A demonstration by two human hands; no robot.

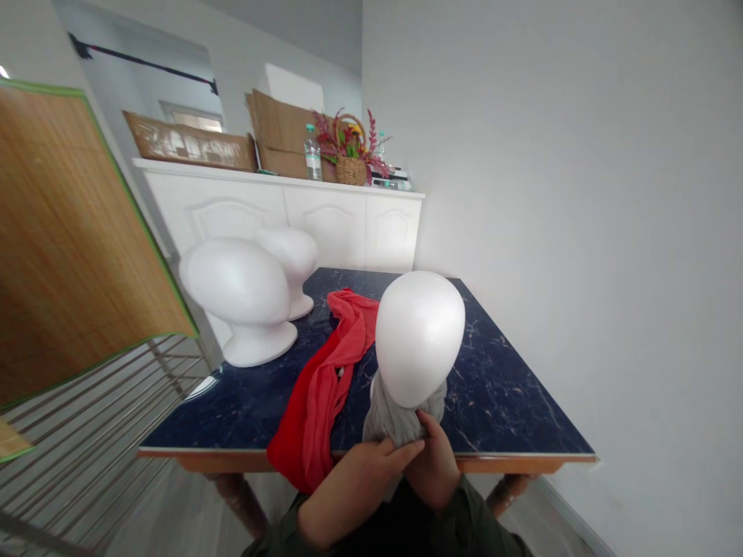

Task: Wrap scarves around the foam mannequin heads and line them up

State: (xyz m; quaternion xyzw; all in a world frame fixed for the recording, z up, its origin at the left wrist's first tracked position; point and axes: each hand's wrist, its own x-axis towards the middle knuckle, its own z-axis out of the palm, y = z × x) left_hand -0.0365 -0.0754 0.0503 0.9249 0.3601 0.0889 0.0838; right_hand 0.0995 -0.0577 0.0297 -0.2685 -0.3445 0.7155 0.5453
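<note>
A white mannequin head (420, 333) stands upright near the front edge of the table, with a grey scarf (386, 414) wrapped around its neck. My left hand (368, 472) is closed on the scarf at the front, its fingers reaching across to the right. Close against it, my right hand (433, 460) grips the scarf just under the chin of the head, thumb on top. The hands touch or nearly touch, and the cloth between them is partly hidden. Left of the head lies a red and coral scarf (333, 371), hanging over the table's front edge.
Two more white mannequin heads (235, 286) stand at the left of the dark blue marbled table (499, 387). A metal rack with a bamboo mat (81, 232) is at the far left. Behind, a white cabinet (325, 220) carries cardboard boxes, a bottle and a flower basket. A wall rises at right.
</note>
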